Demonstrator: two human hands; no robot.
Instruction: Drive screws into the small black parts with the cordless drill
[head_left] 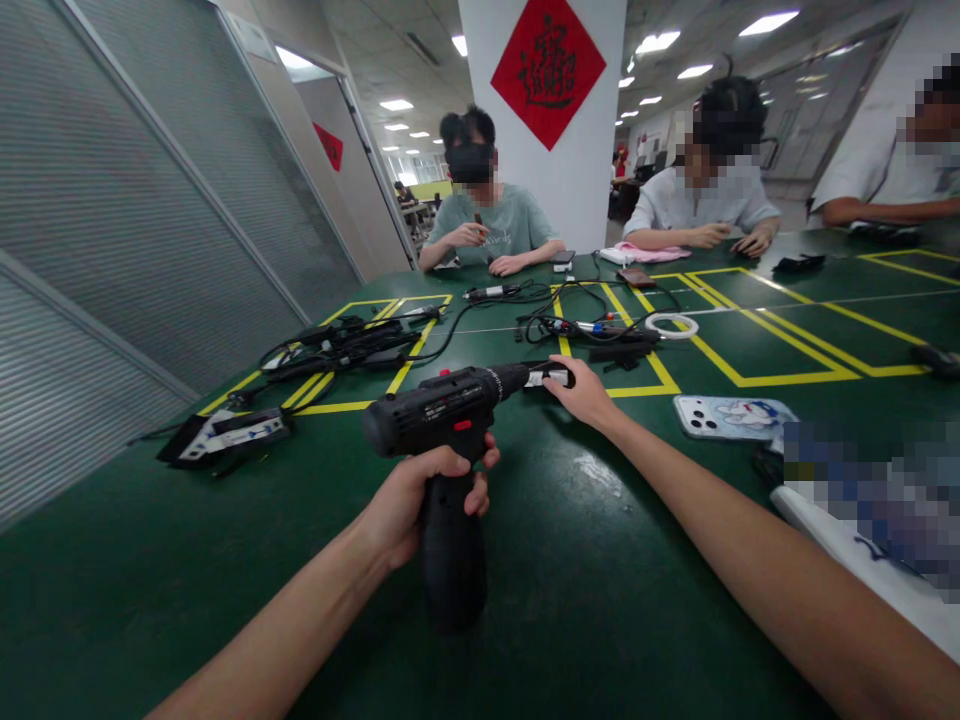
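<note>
My left hand (431, 490) is wrapped around the handle of a black cordless drill (427, 410) with a red button on its side. The drill's chuck points right and away from me, toward my right hand (581, 392). Between the fingers of that hand is a small black piece with a white label (536, 379), lying at or just above the table. A thin bit reaches from the chuck to this piece; whether it touches cannot be made out. My fingers cover the piece's right end.
Tangled black cables (337, 345) lie at the left, more cables (592, 328) and a white ring (673, 326) beyond my right hand. A phone (731, 416) rests at the right on the green table (315, 570). Several people sit across, one in a green shirt (510, 215).
</note>
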